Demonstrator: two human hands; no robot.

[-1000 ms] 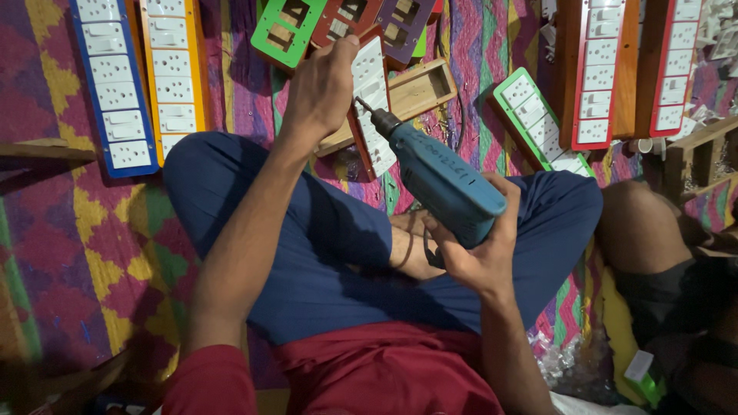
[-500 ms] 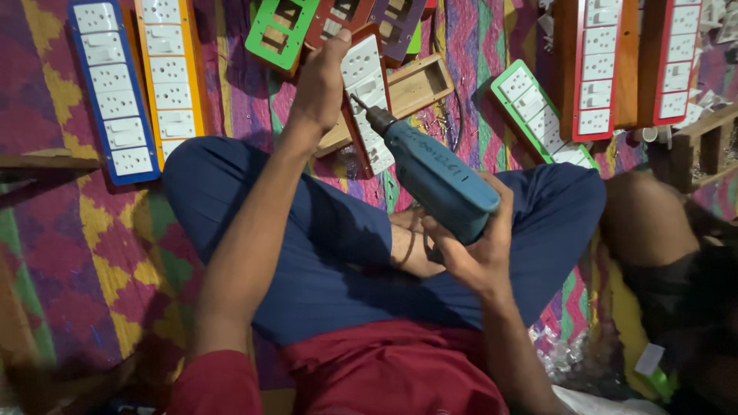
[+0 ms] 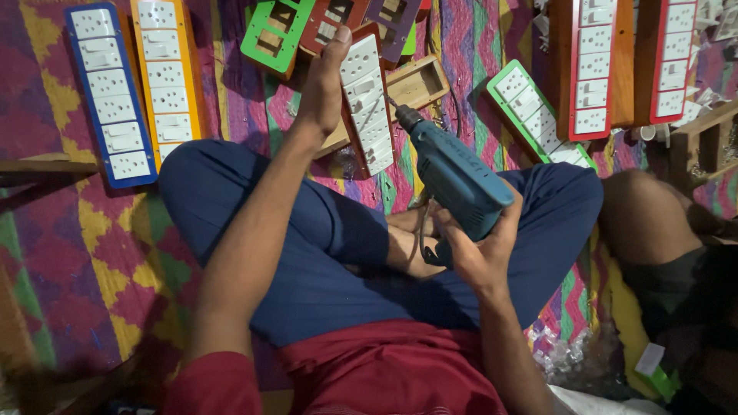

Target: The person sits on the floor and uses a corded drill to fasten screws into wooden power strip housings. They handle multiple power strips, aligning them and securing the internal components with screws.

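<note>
Since a second ago, the left hand [image 3: 327, 84] has tipped the red socket board [image 3: 367, 100] more upright and shifted along its left edge, while the blue drill [image 3: 453, 180] has stayed aimed at it.

Underneath everything lies a patterned floor mat [image 3: 69, 253] in purple, yellow and green, on which the person sits cross-legged in blue trousers [image 3: 323, 261]. Finished boards lie around: a blue one [image 3: 108, 92] and an orange one [image 3: 171, 73] at the left, a green one [image 3: 538, 115] and two red ones [image 3: 596, 65] at the right. An open wooden box [image 3: 415, 83] sits just behind the held board.

The left hand is closed around the board's edge, thumb up. The right hand [image 3: 480, 257] is wrapped round the drill's grip, and the bit's tip [image 3: 393, 104] is at the board's right edge.
</note>
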